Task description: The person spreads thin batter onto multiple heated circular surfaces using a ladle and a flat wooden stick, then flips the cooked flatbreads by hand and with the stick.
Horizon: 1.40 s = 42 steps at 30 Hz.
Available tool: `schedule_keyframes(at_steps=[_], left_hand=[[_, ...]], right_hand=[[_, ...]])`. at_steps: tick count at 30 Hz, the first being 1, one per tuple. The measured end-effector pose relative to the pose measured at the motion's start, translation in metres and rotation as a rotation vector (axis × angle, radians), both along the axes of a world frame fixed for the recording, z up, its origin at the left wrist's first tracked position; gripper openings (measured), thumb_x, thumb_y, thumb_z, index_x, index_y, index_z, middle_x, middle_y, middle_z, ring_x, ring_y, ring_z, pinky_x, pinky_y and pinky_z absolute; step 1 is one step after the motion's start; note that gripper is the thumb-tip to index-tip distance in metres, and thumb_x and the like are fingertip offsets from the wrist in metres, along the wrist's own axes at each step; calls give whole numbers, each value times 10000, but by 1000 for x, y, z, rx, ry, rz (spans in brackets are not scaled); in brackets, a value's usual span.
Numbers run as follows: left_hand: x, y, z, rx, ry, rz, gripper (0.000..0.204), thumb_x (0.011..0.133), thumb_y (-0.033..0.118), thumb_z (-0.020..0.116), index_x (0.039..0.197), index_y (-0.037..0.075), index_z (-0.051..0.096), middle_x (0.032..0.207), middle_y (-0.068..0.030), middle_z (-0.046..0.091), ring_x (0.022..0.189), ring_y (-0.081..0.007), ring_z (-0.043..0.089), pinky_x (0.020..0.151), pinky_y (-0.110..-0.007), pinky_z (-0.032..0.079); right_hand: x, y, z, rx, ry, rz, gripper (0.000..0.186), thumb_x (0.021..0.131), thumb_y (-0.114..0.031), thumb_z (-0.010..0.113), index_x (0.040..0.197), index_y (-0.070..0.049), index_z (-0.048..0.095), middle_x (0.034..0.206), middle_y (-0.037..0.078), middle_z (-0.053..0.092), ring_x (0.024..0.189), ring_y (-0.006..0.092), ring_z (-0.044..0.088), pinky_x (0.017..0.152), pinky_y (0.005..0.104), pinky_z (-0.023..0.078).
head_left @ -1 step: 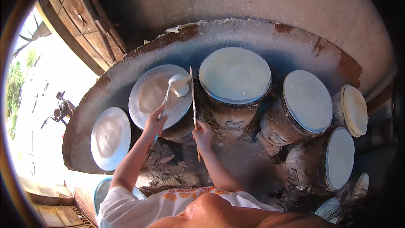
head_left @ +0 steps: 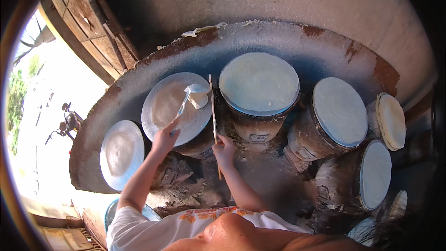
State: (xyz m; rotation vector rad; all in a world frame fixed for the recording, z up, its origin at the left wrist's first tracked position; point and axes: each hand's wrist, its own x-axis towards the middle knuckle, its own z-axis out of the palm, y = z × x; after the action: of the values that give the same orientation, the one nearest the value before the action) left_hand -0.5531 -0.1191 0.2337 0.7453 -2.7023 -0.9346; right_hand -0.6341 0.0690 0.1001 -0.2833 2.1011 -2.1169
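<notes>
ladle (head_left: 196, 88) newly tipped, white batter (head_left: 199, 101) against it, beyond left hand (head_left: 165, 136)

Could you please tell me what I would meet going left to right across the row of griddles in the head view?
Leftmost grey griddle, second grey griddle, thin stick, central white-coated griddle, right-hand white-coated griddle, stack of pale flatbreads.

Looks metallic and glossy at the ladle (head_left: 197, 88), wooden and matt along the stick (head_left: 213, 114). Appears smooth on the griddle (head_left: 160, 100) beneath, rough and rust-patched on the far panel (head_left: 267, 37).
</notes>
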Motion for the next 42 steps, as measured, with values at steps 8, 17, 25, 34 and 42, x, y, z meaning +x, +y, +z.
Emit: schedule_keyframes(at_steps=[8,17,25,34,42], left_hand=[[-32,-77,-2,-711,-245,-114,467,884,278,516,1338,367,451,733,-123,615,648,-298,625,572,-453,494],[-27,-172,-77,-587,12,17,542,861,284,537,1368,404,387,864,-176,665,746,-379,634,680,-491,494],[-28,-189,-82,-612,339,-49,544,845,276,556,1360,381,415,968,-213,646,853,-399,625,742,-480,497],[14,-166,-57,-44,-39,288,546,847,206,582,1362,319,439,1054,-190,644,872,-337,650,754,-410,499],[68,-117,-28,974,333,446,535,936,125,516,1430,237,341,555,15,387,387,-91,349,341,-257,291]], right_hand=[[2,-21,22,161,313,-97,395,630,65,601,1018,-1,565,956,160,526,901,331,543,769,409,454],[-25,-80,61,495,546,33,314,698,35,570,1007,-10,591,993,188,529,941,380,510,784,420,450],[-41,-105,62,582,690,6,246,751,-39,573,996,-32,602,937,110,542,958,312,531,723,418,490],[-44,-109,57,636,634,142,249,779,-34,556,1017,-59,626,967,98,569,933,317,545,741,428,485],[-37,-123,49,537,604,261,274,722,-18,575,980,-67,654,937,96,608,919,310,572,776,401,489]])
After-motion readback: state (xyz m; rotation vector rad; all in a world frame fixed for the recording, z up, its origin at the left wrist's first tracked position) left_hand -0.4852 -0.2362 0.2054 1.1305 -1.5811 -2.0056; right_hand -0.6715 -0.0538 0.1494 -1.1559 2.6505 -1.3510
